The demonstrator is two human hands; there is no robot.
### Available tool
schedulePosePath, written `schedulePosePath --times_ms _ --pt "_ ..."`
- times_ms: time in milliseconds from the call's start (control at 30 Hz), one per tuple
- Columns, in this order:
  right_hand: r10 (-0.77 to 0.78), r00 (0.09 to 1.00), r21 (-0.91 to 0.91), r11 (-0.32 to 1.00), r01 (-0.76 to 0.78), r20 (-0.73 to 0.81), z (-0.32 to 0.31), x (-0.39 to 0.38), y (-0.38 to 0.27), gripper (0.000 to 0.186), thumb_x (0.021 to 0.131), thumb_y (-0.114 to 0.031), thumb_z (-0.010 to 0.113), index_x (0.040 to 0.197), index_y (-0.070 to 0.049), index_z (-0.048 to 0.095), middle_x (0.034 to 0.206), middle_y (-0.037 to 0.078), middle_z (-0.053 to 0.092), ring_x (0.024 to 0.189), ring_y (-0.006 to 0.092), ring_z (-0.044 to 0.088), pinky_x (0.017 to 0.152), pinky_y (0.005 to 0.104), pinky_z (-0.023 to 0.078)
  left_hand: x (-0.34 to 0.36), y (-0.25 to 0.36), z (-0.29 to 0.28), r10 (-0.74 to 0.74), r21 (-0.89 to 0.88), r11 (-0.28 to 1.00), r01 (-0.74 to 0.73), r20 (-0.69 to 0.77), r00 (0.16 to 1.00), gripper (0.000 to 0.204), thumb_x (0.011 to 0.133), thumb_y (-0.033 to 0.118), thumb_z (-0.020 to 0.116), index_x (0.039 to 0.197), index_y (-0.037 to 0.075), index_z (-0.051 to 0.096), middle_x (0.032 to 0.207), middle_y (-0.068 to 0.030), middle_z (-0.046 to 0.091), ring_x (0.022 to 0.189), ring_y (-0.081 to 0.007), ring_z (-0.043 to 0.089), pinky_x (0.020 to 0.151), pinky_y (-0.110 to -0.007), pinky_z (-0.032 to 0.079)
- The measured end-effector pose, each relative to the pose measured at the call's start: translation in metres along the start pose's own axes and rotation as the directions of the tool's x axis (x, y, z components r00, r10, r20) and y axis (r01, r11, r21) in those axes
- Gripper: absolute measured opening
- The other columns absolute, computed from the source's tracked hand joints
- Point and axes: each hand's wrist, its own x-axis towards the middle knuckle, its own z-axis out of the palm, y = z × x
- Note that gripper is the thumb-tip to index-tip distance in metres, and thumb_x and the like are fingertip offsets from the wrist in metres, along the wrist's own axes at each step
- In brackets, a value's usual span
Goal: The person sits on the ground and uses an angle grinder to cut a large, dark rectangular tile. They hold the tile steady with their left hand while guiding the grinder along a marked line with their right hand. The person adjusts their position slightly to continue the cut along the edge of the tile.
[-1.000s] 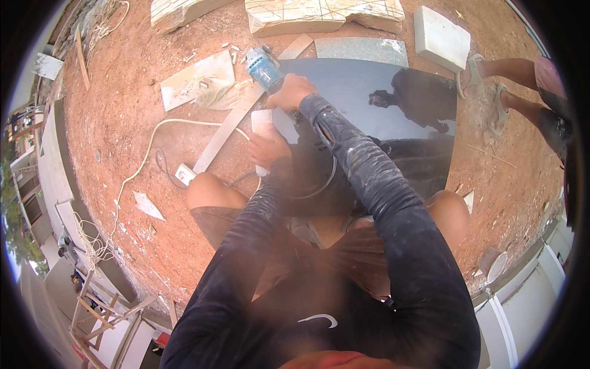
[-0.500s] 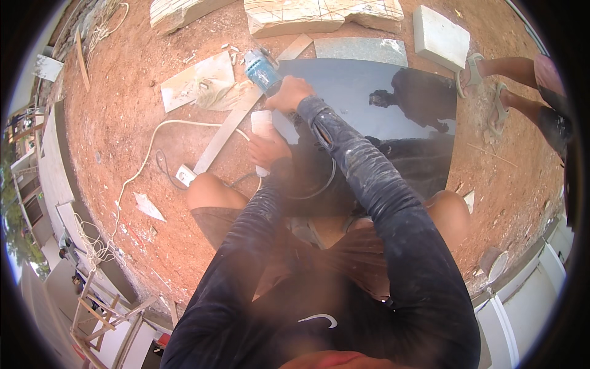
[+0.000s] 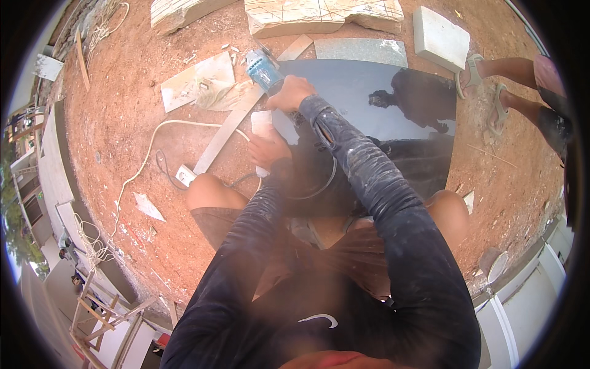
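My right hand point(image 3: 291, 94) is closed round the rear body of a blue angle grinder point(image 3: 264, 70), whose metal head points to the far left. The grinder is at the upper left corner of a dark, glossy slab point(image 3: 356, 92). Just below it, my left hand point(image 3: 268, 147) is wrapped round a white oblong thing point(image 3: 262, 118); its ends show above and below my fingers, and its kind is unclear. The slab lies in front of my bent knees and mirrors a person's dark outline. A dark cord loops over its near part.
A white extension socket point(image 3: 185, 175) lies by my left knee, with a pale cable point(image 3: 150, 144) running left. Under the slab's left corner slants a pale strip point(image 3: 227, 132). Rough stone blocks point(image 3: 322, 17) and a white block point(image 3: 439, 37) lie beyond. Another person's sandalled feet point(image 3: 499, 107) are at right.
The grinder and my right hand have shifted very slightly to the right. My left hand keeps its hold and place.
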Motion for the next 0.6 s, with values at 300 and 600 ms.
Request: schedulePosePath --times_ms 300,600 --pt "-0.002 1.0 0.001 1.0 0.002 -0.002 -0.002 -0.001 -0.001 0.064 0.067 -0.041 0.087 0.117 -0.002 0.074 0.12 0.017 0.074 0.112 0.0304 0.072 0.097 0.0381 0.056 -0.001 0.002 -0.001 -0.001 0.002 1.0 0.001 -0.006 1.0 0.072 0.097 0.061 0.053 0.144 0.006 0.049 0.116 -0.0172 0.061 0.115 -0.0374 0.056 0.097 -0.054 0.04" --pt "-0.003 1.0 0.017 1.0 0.003 0.017 0.012 0.0 0.0 0.064 0.066 -0.04 0.086 0.116 -0.002 0.074 0.12 0.018 0.073 0.111 0.0306 0.072 0.096 0.0379 0.057 -0.001 0.001 0.001 -0.002 0.001 1.0 0.002 -0.016 1.0 0.072 0.097 0.06 0.055 0.144 0.006 0.049 0.116 -0.0168 0.061 0.116 -0.0372 0.056 0.096 -0.054 0.04"
